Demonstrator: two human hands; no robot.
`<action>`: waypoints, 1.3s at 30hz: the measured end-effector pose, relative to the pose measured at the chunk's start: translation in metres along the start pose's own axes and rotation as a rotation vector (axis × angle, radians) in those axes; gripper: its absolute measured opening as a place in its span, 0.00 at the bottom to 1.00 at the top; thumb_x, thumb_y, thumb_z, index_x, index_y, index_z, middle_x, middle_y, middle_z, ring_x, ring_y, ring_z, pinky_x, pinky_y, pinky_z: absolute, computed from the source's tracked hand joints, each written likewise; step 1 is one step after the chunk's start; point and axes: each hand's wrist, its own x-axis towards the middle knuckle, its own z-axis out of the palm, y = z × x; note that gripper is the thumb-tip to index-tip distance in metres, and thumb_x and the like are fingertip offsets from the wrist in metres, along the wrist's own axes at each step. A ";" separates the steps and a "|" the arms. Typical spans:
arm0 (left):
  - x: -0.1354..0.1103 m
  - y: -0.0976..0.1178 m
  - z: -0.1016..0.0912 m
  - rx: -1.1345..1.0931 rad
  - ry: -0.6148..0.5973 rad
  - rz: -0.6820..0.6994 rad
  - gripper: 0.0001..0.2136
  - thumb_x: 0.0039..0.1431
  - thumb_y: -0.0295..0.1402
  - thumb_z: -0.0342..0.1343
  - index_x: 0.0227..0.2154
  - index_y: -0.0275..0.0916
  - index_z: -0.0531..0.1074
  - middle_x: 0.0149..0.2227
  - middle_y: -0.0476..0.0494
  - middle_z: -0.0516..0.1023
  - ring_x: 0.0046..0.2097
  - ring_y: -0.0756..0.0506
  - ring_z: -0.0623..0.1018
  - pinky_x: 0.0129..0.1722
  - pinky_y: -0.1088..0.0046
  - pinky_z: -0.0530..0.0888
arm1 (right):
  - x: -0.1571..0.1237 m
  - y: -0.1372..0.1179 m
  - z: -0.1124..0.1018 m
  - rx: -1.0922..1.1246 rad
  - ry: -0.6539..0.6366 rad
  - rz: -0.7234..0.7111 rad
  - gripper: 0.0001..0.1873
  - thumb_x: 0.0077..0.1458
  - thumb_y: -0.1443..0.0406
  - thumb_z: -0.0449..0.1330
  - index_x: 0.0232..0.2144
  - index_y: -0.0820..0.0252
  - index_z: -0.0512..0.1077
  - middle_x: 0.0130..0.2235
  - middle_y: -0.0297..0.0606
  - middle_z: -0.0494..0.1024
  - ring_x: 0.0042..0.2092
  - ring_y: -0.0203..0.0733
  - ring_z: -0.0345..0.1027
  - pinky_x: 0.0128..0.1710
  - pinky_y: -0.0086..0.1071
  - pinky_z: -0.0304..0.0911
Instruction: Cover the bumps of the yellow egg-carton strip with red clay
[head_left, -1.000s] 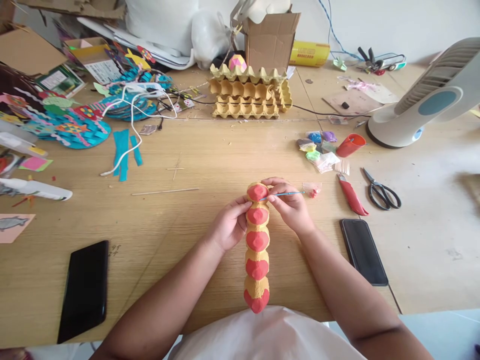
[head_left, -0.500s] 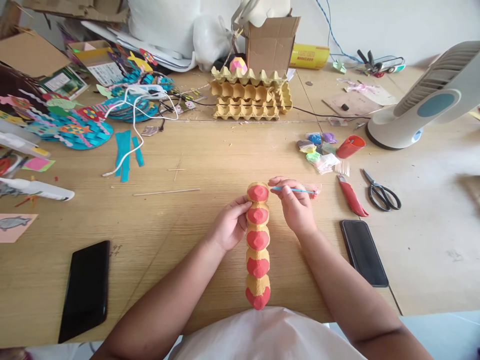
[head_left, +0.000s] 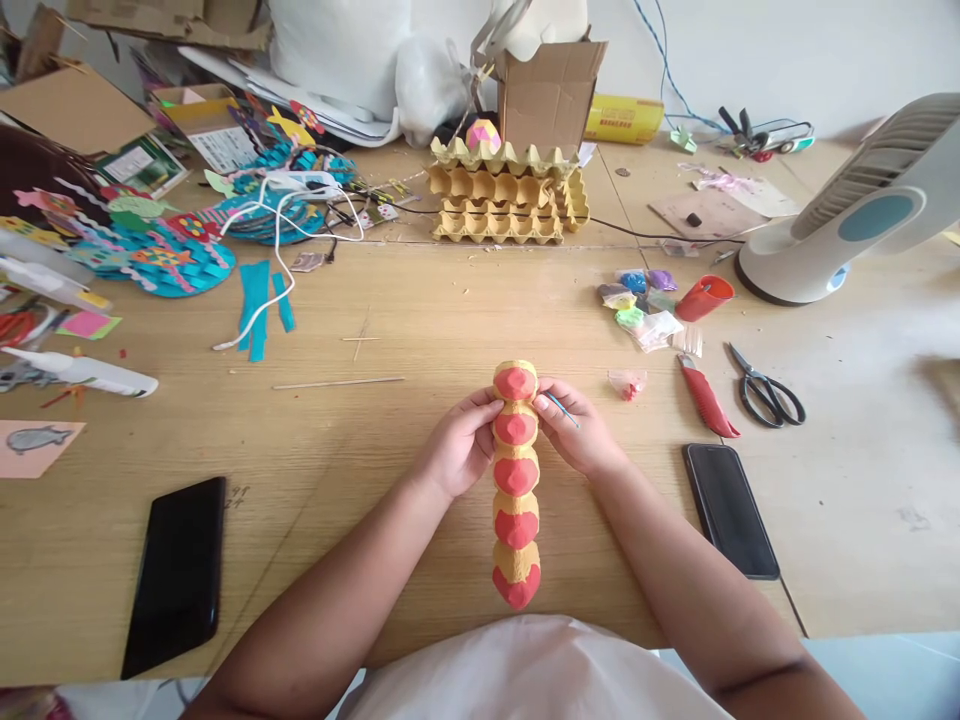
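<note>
A strip of egg carton cups (head_left: 516, 505) runs lengthwise in front of me, its cups capped with flat red patches that look like modelling clay. My left hand (head_left: 463, 440) pinches the strip's left edge near the far end. At the opposite edge, the thumb and fingers of my right hand (head_left: 579, 428) close on the strip too. A thin blue stick (head_left: 561, 408) is tucked in that right hand and slants out over its back. Right of the hand lies a small clear bag (head_left: 627, 384) with red material in it.
Packets of coloured clay (head_left: 636, 300) lie by a red cup (head_left: 705, 298). Farther right are a red utility knife (head_left: 709, 398), scissors (head_left: 765, 385), a phone (head_left: 730, 510) and a fan (head_left: 847, 220). Egg cartons (head_left: 499, 220) stand at the back. A black tablet (head_left: 176, 575) lies left.
My right hand has moved left onto the strip's edge, and the blue stick has swung from pointing right to slanting down. The small red bag shows fully now. My left hand keeps its hold.
</note>
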 end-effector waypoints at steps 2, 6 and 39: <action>0.000 -0.001 -0.001 0.009 -0.006 -0.004 0.09 0.58 0.27 0.70 0.42 0.34 0.84 0.37 0.42 0.87 0.33 0.47 0.84 0.34 0.75 0.80 | 0.001 0.000 -0.002 -0.022 -0.001 -0.016 0.24 0.51 0.43 0.77 0.39 0.53 0.81 0.35 0.31 0.80 0.36 0.38 0.71 0.40 0.33 0.71; -0.001 -0.002 -0.002 0.032 -0.006 -0.018 0.10 0.57 0.28 0.72 0.43 0.34 0.84 0.36 0.42 0.87 0.32 0.48 0.83 0.33 0.76 0.79 | 0.002 0.001 -0.005 -0.044 0.014 -0.040 0.23 0.51 0.45 0.78 0.36 0.54 0.82 0.33 0.31 0.80 0.35 0.37 0.69 0.40 0.33 0.68; -0.003 -0.006 -0.002 0.094 -0.058 -0.020 0.15 0.54 0.33 0.75 0.44 0.36 0.85 0.36 0.42 0.87 0.34 0.47 0.83 0.35 0.74 0.79 | -0.003 -0.007 0.001 0.176 0.013 0.043 0.24 0.48 0.46 0.80 0.27 0.54 0.76 0.26 0.28 0.70 0.30 0.36 0.61 0.33 0.33 0.62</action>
